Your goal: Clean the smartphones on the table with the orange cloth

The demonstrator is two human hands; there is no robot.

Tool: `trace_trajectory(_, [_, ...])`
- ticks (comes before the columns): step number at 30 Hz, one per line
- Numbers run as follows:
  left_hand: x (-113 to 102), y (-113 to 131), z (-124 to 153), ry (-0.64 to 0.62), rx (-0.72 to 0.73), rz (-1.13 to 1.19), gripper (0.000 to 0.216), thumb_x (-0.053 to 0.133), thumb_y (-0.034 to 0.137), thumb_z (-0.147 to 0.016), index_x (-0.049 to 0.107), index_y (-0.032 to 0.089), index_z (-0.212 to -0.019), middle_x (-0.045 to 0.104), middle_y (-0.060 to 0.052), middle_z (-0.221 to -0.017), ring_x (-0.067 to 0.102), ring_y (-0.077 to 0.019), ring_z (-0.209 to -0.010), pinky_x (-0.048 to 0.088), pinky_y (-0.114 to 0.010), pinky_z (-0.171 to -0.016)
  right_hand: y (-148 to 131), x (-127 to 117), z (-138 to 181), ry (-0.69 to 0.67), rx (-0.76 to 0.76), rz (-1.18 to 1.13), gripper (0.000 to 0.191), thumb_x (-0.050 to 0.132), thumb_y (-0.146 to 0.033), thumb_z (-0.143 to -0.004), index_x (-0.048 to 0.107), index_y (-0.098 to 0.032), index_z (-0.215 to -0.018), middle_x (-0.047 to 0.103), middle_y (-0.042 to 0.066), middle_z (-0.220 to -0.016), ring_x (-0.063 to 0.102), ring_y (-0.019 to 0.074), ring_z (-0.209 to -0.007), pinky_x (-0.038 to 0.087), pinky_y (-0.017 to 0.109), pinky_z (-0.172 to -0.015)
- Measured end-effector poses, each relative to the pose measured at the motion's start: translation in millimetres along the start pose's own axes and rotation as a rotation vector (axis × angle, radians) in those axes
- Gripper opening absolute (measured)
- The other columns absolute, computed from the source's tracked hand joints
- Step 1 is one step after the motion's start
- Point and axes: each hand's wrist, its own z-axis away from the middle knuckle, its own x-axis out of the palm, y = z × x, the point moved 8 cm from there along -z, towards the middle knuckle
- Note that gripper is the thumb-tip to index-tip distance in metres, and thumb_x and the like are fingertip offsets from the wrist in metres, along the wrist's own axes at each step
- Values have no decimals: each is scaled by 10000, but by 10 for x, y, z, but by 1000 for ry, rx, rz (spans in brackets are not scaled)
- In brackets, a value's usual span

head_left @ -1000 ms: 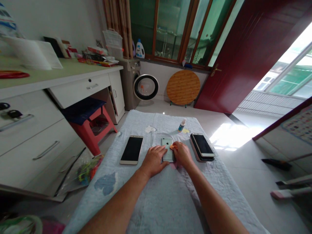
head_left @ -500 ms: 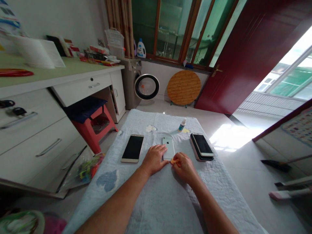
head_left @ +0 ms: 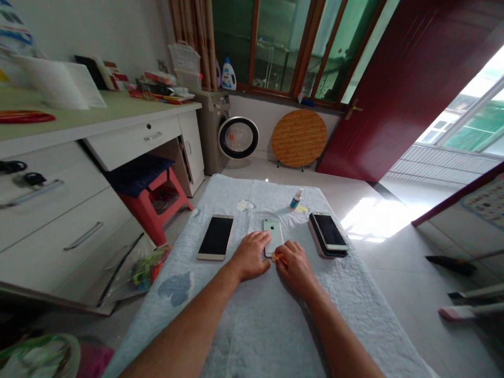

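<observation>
A silver-white smartphone [head_left: 274, 242] lies back up on the cloth, an apple logo showing near its top end. My left hand [head_left: 252, 253] lies on its left side, fingers stretched over the back and thumb out near the bottom corner. At the bottom edge, my right hand [head_left: 293, 262] pinches a small orange cloth [head_left: 279, 258] against the phone. Most of that cloth is hidden by the fingers. To the left, a gold phone [head_left: 215, 237] lies screen up. On the right, a white-framed phone [head_left: 329, 231] rests on a stack of darker devices.
A small spray bottle [head_left: 296, 200] stands behind the phones. Pale blue fabric [head_left: 252, 320] covers the table. At the left are a white desk [head_left: 126, 126] and a red stool [head_left: 167, 205]. Farther back is a washing machine [head_left: 212, 131] with its round door open.
My right hand has moved the orange cloth slightly left along the phone's bottom edge. My left hand stays on the phone, its thumb a little lower. The view has shifted slightly.
</observation>
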Motion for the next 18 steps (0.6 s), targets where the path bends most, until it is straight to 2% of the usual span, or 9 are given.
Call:
trace_trajectory(6, [41,-16,-7,-19,24,22,519,515,279,-835,498,99,-1322,464,-150,-1430,396,-256,-1333,294,-415,-1133,-172,102,-78,-13,-57,55,136,534,-110,-797,616,-203,-854,574,35,-873,457,193,-861,318,295,-781])
trace_trajectory(10, [41,-20,-12,-34,28,38,508,490,271,-855,489,90,-1329,443,-157,-1446,381,-248,-1347,287,-417,-1139,-191,110,-96,-23,-63,75,128,530,-118,-797,608,-204,-851,570,36,-875,455,194,-864,312,293,-775])
trace_trajectory(15, [10,-12,-13,-51,-3,52,580,560,189,-742,514,102,-1313,433,-145,-1457,367,-249,-1361,278,-400,-1149,-21,28,-47,-45,16,86,176,535,-101,-739,606,-203,-865,565,36,-869,457,192,-857,313,288,-774])
trace_trajectory(18, [-8,-12,-14,-24,-14,58,600,618,230,-720,528,121,-1304,444,-139,-1450,388,-262,-1347,290,-398,-1143,138,-47,0,-41,74,81,171,529,-100,-719,595,-199,-842,558,30,-845,459,187,-838,317,281,-763])
